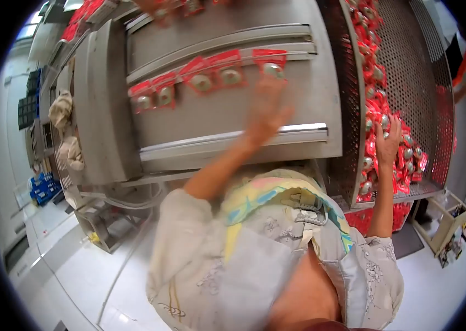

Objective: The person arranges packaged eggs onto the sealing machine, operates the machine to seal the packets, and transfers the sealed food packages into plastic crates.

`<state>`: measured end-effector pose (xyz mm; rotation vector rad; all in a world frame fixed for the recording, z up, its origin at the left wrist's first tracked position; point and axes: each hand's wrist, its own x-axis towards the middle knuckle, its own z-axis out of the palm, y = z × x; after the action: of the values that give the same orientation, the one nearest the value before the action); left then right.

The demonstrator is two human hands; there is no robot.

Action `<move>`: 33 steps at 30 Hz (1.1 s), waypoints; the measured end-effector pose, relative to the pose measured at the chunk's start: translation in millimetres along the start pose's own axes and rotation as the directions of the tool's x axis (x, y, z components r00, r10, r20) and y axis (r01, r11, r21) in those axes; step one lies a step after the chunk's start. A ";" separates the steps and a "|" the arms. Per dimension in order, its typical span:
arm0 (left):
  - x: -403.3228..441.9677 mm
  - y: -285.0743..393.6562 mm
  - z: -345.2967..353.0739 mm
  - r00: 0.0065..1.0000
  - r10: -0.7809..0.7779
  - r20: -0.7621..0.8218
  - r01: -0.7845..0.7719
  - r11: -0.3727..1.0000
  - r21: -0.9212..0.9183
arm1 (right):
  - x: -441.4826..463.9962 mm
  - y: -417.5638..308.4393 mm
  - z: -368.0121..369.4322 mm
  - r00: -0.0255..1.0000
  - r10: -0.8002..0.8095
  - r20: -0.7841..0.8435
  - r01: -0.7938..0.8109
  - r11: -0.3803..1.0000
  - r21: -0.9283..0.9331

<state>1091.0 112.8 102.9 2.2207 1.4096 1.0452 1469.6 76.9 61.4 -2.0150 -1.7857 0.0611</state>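
Steel bed, head view: 5 red packets are lying in a row, tops on the far bar, apparently for alignment. Left hand is hovering at the right-edge packet; blurred, grip untellable. Right hand is resting among heaped packets, perforated basket, left side; grip unclear.

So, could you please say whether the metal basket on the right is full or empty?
The basket is partly full: red packets crowd its left side, with bare perforated metal beside them.
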 end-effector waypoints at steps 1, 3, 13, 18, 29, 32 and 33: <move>-14.8 -40.4 -23.1 0.984 -0.003 -0.178 0.036 0.983 0.183 | 15.9 -53.4 -9.4 0.995 -0.097 -0.011 0.097 0.978 0.185; -37.4 -105.2 -94.9 0.940 -0.137 -0.311 0.255 0.890 0.379 | 27.8 -140.3 1.8 0.964 -0.265 -0.006 0.243 0.878 0.412; -72.7 -192.7 -165.8 0.790 -0.402 -0.464 0.614 0.504 0.608 | 14.0 -373.9 130.2 0.942 -0.336 -0.001 0.329 0.922 0.202; -68.9 -195.5 -163.7 0.752 -0.417 -0.510 0.658 0.512 0.552 | 17.1 -385.9 141.9 0.946 -0.320 0.056 0.316 0.946 0.073; -95.7 -168.5 -183.3 0.666 -0.746 0.013 0.566 0.494 -0.660 | 2.9 -326.3 136.6 0.940 -0.059 0.336 -0.283 0.417 0.864; -69.7 -182.0 -161.7 0.708 -0.623 0.334 0.615 0.310 -0.725 | 15.8 -356.9 190.7 0.956 -0.162 0.243 -0.205 0.220 0.954; -55.0 -150.9 -170.3 0.685 -0.587 0.431 0.645 0.215 -0.733 | 21.6 -372.2 153.8 0.849 -0.227 0.477 -0.431 0.227 0.874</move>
<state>857.0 115.0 106.5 0.7809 1.1508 0.9943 1076.6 167.3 59.8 -1.0895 -1.1695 1.5519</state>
